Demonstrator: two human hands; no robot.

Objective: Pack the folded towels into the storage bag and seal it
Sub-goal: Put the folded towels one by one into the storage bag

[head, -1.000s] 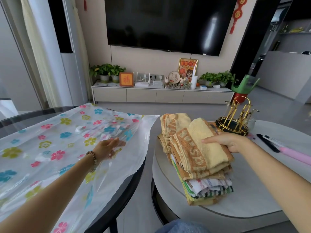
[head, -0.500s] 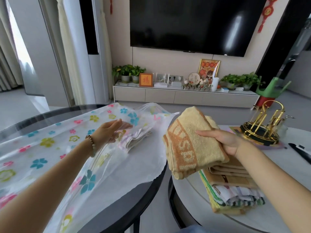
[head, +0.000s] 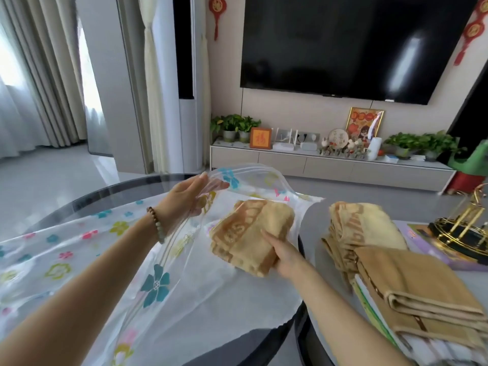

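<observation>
Folded towel [head: 250,239], gripped in curled fingers [head: 269,239] of the right hand [head: 284,256], is held at the mouth of the storage bag [head: 158,260] on the desk [head: 92,202] and could be snagged and unfolded if the film pinched up by the left hand [head: 184,199] is let slip.

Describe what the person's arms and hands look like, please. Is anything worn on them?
The left forearm and the right forearm are bare, with no sleeves in view. The left hand has a bracelet of brown and pale round beads at its wrist. The right hand shows no ring, watch or glove.
</observation>
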